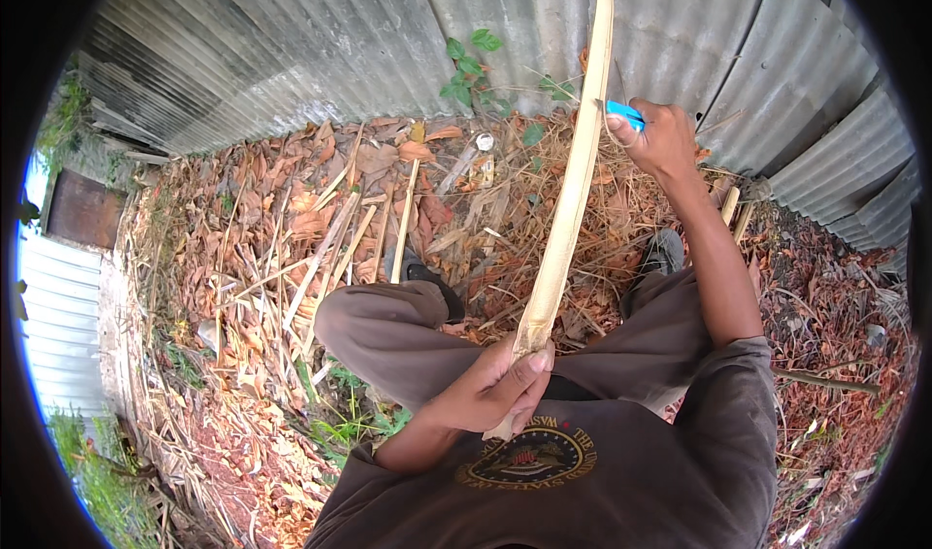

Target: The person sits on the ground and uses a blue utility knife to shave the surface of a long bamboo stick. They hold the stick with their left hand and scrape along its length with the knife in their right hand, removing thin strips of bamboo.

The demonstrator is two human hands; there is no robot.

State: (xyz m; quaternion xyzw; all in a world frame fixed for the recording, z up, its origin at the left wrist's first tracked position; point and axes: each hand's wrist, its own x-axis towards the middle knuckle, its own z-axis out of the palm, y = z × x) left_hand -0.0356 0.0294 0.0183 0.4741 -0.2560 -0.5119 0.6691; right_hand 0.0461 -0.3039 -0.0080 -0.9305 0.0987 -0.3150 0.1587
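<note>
Clock hours taken from mid-view. You have a long pale wood strip (573, 170) in front of you, slightly bowed, running from 6 o'clock by your lap up to 1 o'clock, top end against the grey corrugated sheets (320, 44). Your left hand (485, 389), at 6 o'clock, is closed around its lower end, thumb on top; a short bit pokes out below your fist. Your right hand (665, 143), at 2 o'clock, is wrapped around a blue tool (626, 115), with its tip at the strip's right edge; can't tell if it bites in. Your knees are bent outward, dark shoes (432, 282) on dry leaves (262, 326). More thin strips (335, 243) lie loose on the leaves around 9 o'clock. Two cut ends (736, 214) show at 3 o'clock, just beyond your right forearm. Green plant (469, 71) at 12 o'clock, against the sheets. Thin stick (825, 382) on the ground at 4 o'clock.
</note>
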